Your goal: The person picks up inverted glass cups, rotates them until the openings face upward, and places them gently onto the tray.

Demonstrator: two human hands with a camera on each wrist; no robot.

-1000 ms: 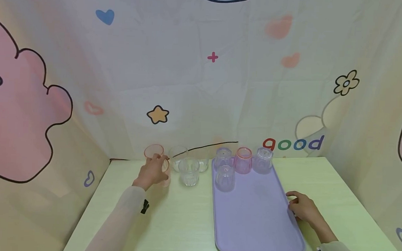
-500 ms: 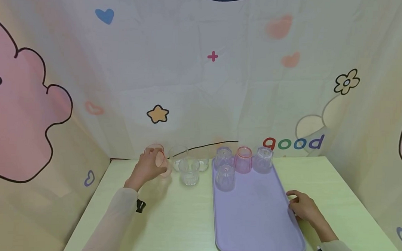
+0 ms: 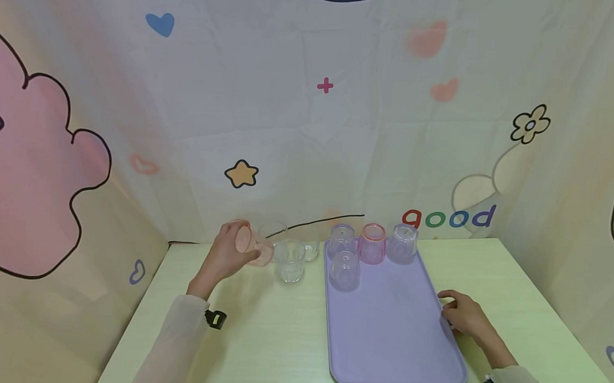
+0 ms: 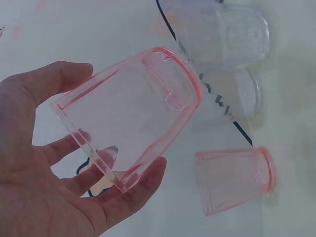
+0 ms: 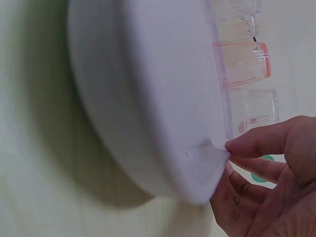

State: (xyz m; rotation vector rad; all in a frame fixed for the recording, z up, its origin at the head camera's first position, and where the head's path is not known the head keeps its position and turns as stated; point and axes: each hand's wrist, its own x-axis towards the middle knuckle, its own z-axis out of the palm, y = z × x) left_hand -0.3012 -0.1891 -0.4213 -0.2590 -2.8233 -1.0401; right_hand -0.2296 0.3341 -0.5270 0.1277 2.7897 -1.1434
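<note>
To the left of the purple tray (image 3: 393, 332), a pink see-through glass (image 4: 133, 113) is gripped between the thumb and curled fingers of the left hand (image 3: 225, 256) and is held tilted, its open end turned towards the palm. Farther from the tray, a second pink glass (image 4: 232, 180) is seen standing mouth up on the tabletop (image 3: 274, 344); in the head view it is mostly hidden by the left hand. Between the held glass and the tray's left edge, a clear glass (image 3: 290, 265) is placed nearest the viewer, with two other clear glasses partly covered behind it. At the tray's right edge, the rim is pinched between the thumb and fingers of the right hand (image 3: 463, 317). On the tray's far end, a row is formed by a purplish glass (image 3: 342, 239), a rosy glass (image 3: 372, 246) and a pale glass (image 3: 402, 244), all turned mouth down; another upturned glass (image 3: 344, 271) is set in front of the row's left end. Behind the tray, a printed cloth (image 3: 310, 129) is hung.
</note>
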